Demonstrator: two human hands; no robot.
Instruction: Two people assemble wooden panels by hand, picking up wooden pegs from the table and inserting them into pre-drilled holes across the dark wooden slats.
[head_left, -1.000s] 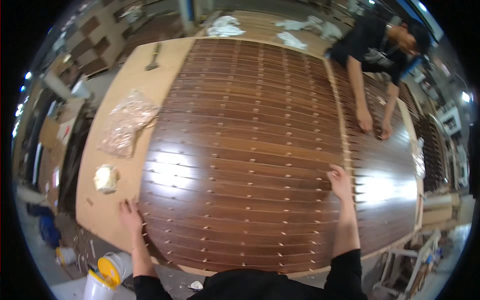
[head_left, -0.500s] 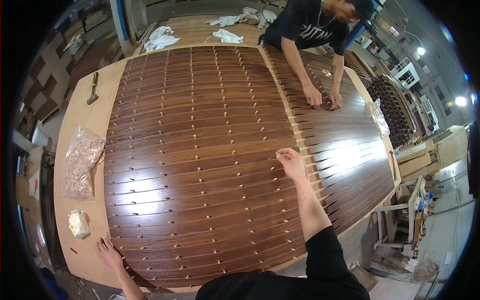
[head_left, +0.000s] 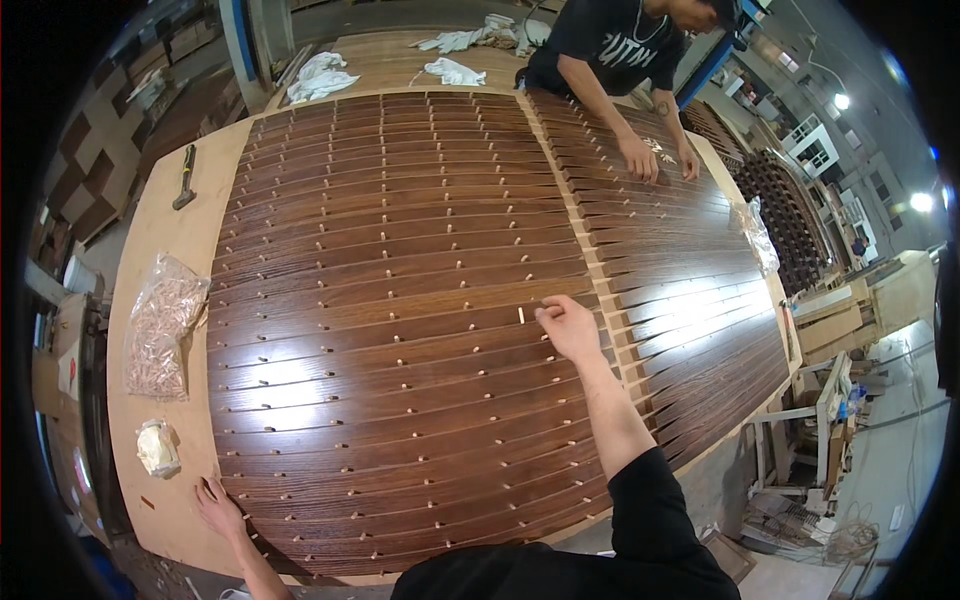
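Note:
Many dark brown wood-grain strips (head_left: 440,345) lie side by side in a wide stack, with rows of short wooden dowels (head_left: 404,386) sticking up from them. My right hand (head_left: 570,328) hovers over the right part of this stack, thumb and fingertips pinched together. Just left of the fingertips, a pale loose dowel (head_left: 521,315) shows, apart from them. Whether anything else is inside the pinch is hidden. My left hand (head_left: 220,508) rests with fingers spread on the pale board (head_left: 180,540) at the near left, beside the strips' edge.
A clear bag of dowels (head_left: 160,335), a whitish lump in a wrapper (head_left: 157,447) and a hammer (head_left: 186,178) lie along the left margin. Across the table, a co-worker's hands (head_left: 640,160) work over a second group of strips (head_left: 690,310). White cloths (head_left: 322,78) lie behind.
My right hand has shifted slightly left, and a pale dowel now shows beside its fingertips. My left hand stays put. The co-worker's hands have moved farther away, beside several loose dowels.

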